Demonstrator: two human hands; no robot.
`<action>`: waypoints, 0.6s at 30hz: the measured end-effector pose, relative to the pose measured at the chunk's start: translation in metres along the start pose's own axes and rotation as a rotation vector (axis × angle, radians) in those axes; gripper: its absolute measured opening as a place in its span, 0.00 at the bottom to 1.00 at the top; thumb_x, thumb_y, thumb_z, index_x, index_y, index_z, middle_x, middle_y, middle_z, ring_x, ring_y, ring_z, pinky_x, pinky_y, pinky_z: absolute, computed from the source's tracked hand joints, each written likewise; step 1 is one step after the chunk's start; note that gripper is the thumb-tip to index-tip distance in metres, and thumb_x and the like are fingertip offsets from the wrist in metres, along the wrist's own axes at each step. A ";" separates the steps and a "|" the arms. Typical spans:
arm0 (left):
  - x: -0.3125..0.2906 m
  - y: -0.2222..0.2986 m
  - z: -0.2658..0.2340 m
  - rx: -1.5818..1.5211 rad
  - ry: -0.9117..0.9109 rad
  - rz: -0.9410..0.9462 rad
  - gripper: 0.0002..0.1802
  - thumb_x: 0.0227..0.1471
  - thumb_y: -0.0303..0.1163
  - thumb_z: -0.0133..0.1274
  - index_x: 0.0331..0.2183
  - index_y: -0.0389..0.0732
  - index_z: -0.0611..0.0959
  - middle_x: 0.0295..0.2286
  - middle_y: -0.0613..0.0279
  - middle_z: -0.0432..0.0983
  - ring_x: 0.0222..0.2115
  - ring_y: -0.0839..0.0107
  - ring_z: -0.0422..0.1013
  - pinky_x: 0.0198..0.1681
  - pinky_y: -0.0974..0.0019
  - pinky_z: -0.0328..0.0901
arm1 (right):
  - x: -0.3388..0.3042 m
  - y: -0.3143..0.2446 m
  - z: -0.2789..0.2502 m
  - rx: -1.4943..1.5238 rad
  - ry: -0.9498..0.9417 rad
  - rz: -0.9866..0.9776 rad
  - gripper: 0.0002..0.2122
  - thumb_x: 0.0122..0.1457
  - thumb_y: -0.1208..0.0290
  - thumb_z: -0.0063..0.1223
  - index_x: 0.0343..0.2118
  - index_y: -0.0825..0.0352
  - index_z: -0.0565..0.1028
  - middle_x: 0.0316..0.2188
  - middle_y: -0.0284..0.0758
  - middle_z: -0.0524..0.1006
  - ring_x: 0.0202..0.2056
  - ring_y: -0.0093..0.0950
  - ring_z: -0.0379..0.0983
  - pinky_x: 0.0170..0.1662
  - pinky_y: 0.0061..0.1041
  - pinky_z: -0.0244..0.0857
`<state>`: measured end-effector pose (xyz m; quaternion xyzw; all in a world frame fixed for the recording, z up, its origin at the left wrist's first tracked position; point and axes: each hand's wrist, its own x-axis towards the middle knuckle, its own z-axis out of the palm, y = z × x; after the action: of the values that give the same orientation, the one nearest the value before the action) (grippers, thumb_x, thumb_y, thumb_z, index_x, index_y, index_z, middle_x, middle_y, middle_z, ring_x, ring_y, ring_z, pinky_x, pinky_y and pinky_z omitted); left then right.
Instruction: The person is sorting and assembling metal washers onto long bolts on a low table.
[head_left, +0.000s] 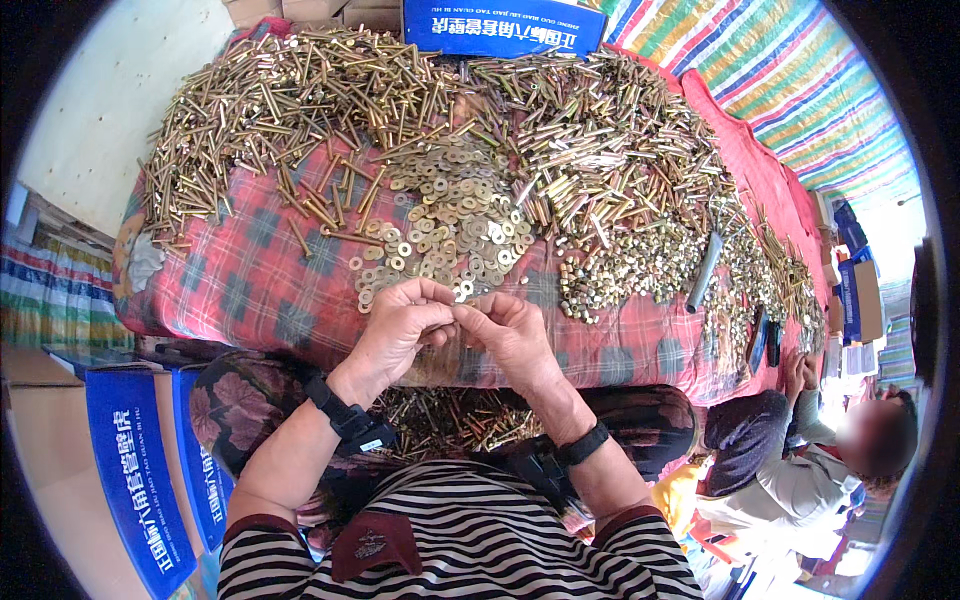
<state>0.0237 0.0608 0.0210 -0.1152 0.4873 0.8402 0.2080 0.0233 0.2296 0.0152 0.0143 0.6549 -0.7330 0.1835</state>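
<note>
Flat washers [435, 215] are heaped mid-cloth, just beyond the fingertips, on a red plaid cloth [240, 280]. Left hand [400, 326] & right hand [515, 340] are held together at the heap's near edge, tips almost touching, thumbs set against index fingers, other fingers curled; whether a small pc. is gripped by either can't be told, as the tips are too small to make out. A dark band [583, 444] is worn on each wrist. Long bolts [300, 110] are piled far left, w/ a few strewn toward the washers; shiny rods [590, 150] are massed far right. Small nuts [610, 280] are spread right, w/ a grey tube [705, 272] laid among them. Bolt-like pcs. [470, 418] are seen near, btwn the knees. A blue box [490, 30] is set at the far edge, blue-&-tan cartons [135, 480] near left. Striped sheeting [780, 80] is hung far right; a co-worker [800, 480] is seated near right.
</note>
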 end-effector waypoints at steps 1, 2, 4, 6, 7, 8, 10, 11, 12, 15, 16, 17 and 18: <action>-0.001 0.003 0.003 -0.006 0.033 -0.017 0.04 0.49 0.23 0.55 0.31 0.37 0.78 0.23 0.62 0.76 0.19 0.80 0.70 0.21 0.80 0.62 | 0.004 -0.003 -0.005 0.001 0.007 0.000 0.08 0.56 0.68 0.58 0.26 0.67 0.76 0.20 0.31 0.77 0.19 0.21 0.70 0.23 0.21 0.61; -0.003 0.005 0.004 -0.015 0.077 -0.031 0.04 0.49 0.23 0.55 0.31 0.37 0.78 0.23 0.62 0.76 0.19 0.81 0.69 0.21 0.81 0.61 | 0.011 -0.010 -0.015 -0.447 0.100 -0.153 0.09 0.56 0.66 0.58 0.26 0.67 0.76 0.20 0.35 0.77 0.18 0.28 0.70 0.23 0.23 0.62; -0.001 0.004 -0.002 -0.021 0.086 -0.033 0.04 0.50 0.23 0.54 0.31 0.37 0.77 0.24 0.62 0.76 0.19 0.82 0.68 0.20 0.82 0.59 | 0.014 -0.018 -0.017 -0.823 0.195 -0.328 0.08 0.54 0.66 0.57 0.27 0.66 0.75 0.21 0.44 0.75 0.20 0.45 0.70 0.25 0.33 0.64; 0.005 0.003 0.001 -0.027 0.063 -0.031 0.03 0.51 0.23 0.54 0.31 0.37 0.77 0.24 0.61 0.76 0.19 0.82 0.67 0.19 0.83 0.58 | 0.032 0.001 -0.051 -1.272 0.537 -0.595 0.07 0.52 0.69 0.56 0.27 0.67 0.74 0.23 0.44 0.75 0.24 0.44 0.72 0.28 0.39 0.66; 0.008 0.001 -0.002 -0.054 0.074 -0.031 0.03 0.51 0.23 0.53 0.31 0.37 0.77 0.24 0.60 0.76 0.18 0.83 0.66 0.18 0.83 0.56 | 0.034 0.005 -0.054 -1.272 0.533 -0.597 0.07 0.52 0.69 0.56 0.27 0.67 0.74 0.23 0.44 0.75 0.24 0.44 0.72 0.28 0.39 0.66; 0.010 -0.001 -0.004 -0.081 0.085 -0.031 0.03 0.51 0.23 0.53 0.31 0.36 0.77 0.24 0.60 0.76 0.18 0.83 0.65 0.18 0.83 0.55 | 0.034 0.010 -0.056 -1.273 0.500 -0.541 0.06 0.51 0.70 0.56 0.27 0.67 0.74 0.24 0.44 0.74 0.26 0.45 0.72 0.29 0.40 0.66; 0.012 -0.002 -0.006 -0.074 0.103 -0.024 0.03 0.51 0.23 0.53 0.31 0.36 0.76 0.24 0.59 0.75 0.18 0.82 0.65 0.18 0.82 0.55 | 0.036 0.011 -0.057 -1.274 0.463 -0.485 0.05 0.50 0.72 0.56 0.28 0.67 0.74 0.25 0.44 0.74 0.28 0.46 0.72 0.31 0.41 0.66; 0.012 -0.003 -0.006 -0.066 0.119 -0.019 0.03 0.51 0.23 0.53 0.31 0.36 0.76 0.25 0.58 0.75 0.19 0.82 0.65 0.17 0.82 0.55 | 0.037 0.007 -0.055 -1.270 0.418 -0.465 0.05 0.51 0.72 0.55 0.27 0.67 0.73 0.24 0.44 0.74 0.27 0.46 0.72 0.31 0.41 0.66; 0.012 -0.005 -0.007 -0.067 0.120 -0.019 0.03 0.51 0.23 0.53 0.31 0.36 0.76 0.25 0.58 0.75 0.19 0.82 0.65 0.17 0.82 0.55 | 0.037 0.002 -0.053 -1.266 0.372 -0.446 0.05 0.51 0.72 0.55 0.27 0.67 0.72 0.24 0.44 0.74 0.26 0.45 0.72 0.31 0.41 0.66; 0.011 -0.006 -0.005 -0.079 0.117 -0.012 0.03 0.51 0.22 0.52 0.31 0.36 0.76 0.25 0.59 0.75 0.19 0.82 0.65 0.18 0.82 0.54 | 0.049 -0.008 -0.059 -1.243 0.474 -0.421 0.07 0.51 0.71 0.55 0.25 0.69 0.72 0.23 0.44 0.73 0.25 0.45 0.72 0.30 0.40 0.67; 0.011 -0.006 -0.005 -0.077 0.117 -0.012 0.03 0.50 0.22 0.52 0.32 0.36 0.76 0.25 0.59 0.75 0.19 0.82 0.65 0.18 0.82 0.54 | 0.058 -0.011 -0.064 -1.201 0.574 -0.402 0.07 0.51 0.71 0.55 0.23 0.68 0.72 0.24 0.44 0.73 0.25 0.44 0.72 0.30 0.41 0.67; 0.012 -0.006 -0.003 -0.075 0.111 -0.011 0.04 0.50 0.22 0.52 0.32 0.36 0.76 0.25 0.59 0.75 0.19 0.82 0.65 0.18 0.81 0.55 | 0.067 -0.011 -0.073 -1.270 0.660 -0.484 0.07 0.51 0.70 0.56 0.25 0.68 0.72 0.23 0.44 0.73 0.27 0.42 0.73 0.31 0.39 0.68; 0.012 -0.006 -0.001 -0.076 0.105 -0.009 0.04 0.50 0.22 0.52 0.32 0.36 0.76 0.25 0.59 0.75 0.19 0.82 0.65 0.18 0.81 0.55 | 0.077 -0.014 -0.082 -1.368 0.698 -0.476 0.08 0.50 0.70 0.57 0.27 0.69 0.71 0.24 0.44 0.73 0.28 0.42 0.73 0.31 0.38 0.69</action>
<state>0.0155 0.0657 0.0116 -0.1689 0.4648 0.8500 0.1816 -0.0709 0.2899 -0.0032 -0.0130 0.9639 -0.1419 -0.2248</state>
